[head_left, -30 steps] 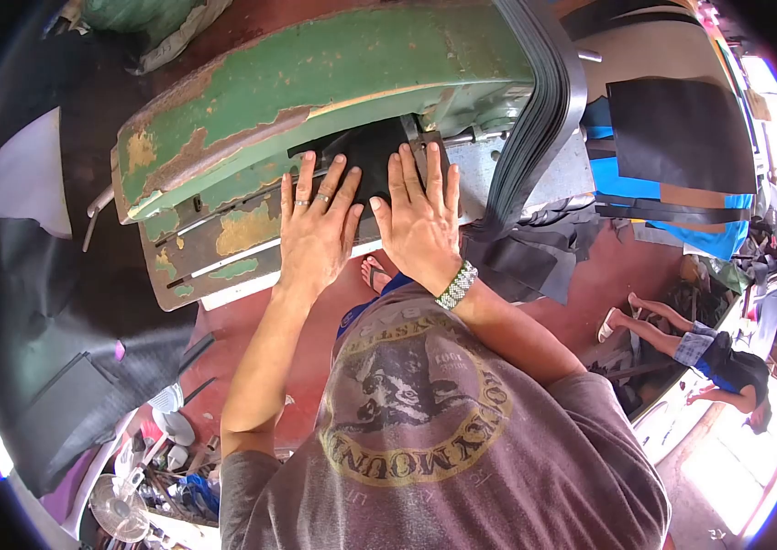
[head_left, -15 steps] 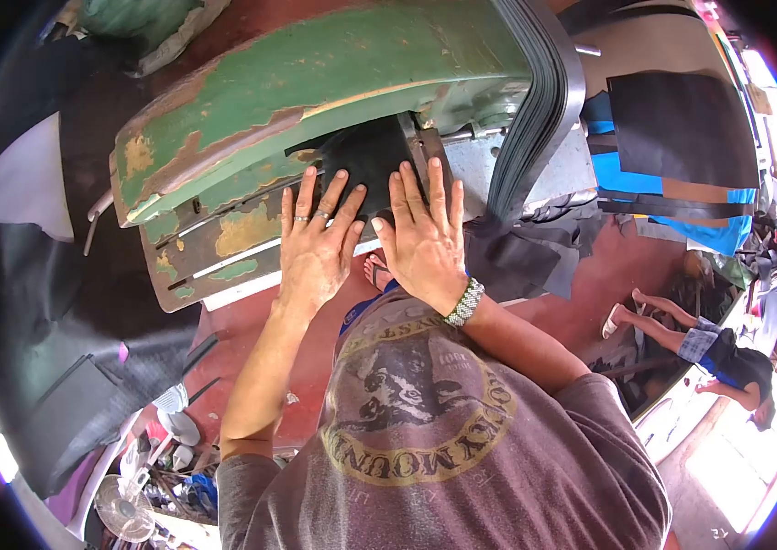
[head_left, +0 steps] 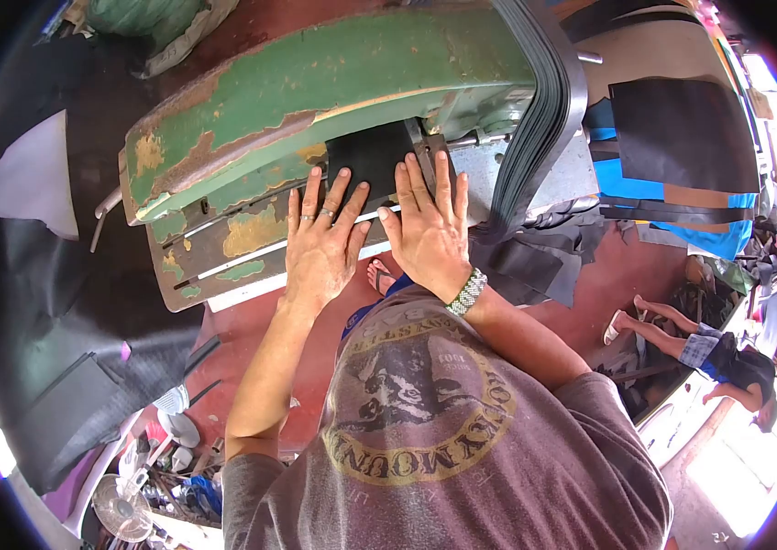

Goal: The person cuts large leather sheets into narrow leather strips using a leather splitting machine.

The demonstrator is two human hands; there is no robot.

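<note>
A black sheet (head_left: pixel 372 163), perhaps leather or rubber, lies flat on the bed of a worn green machine (head_left: pixel 315 87), its far part hidden under the machine's overhanging body. My left hand (head_left: pixel 322 247) rests flat with fingers spread, fingertips at the sheet's left near corner and on the bed. Flat too, my right hand (head_left: pixel 431 234) has its fingertips over the sheet's right side, close to a metal guide bar (head_left: pixel 429 151). Neither hand grips anything; both thumbs point inward toward each other.
A thick bundle of dark strips (head_left: pixel 544 119) hangs over the machine's right end. Black offcuts (head_left: pixel 535 261) lie beneath it. Black material (head_left: pixel 113 284) covers the left side. At right stand stacked sheets (head_left: pixel 682 137) and a person (head_left: pixel 727 357) farther off.
The view has shifted slightly. A dark slanted patch left of the sheet is gone, and the sheet's left edge looks straighter. Both hands stay flat, with a pale strip now showing between them.
</note>
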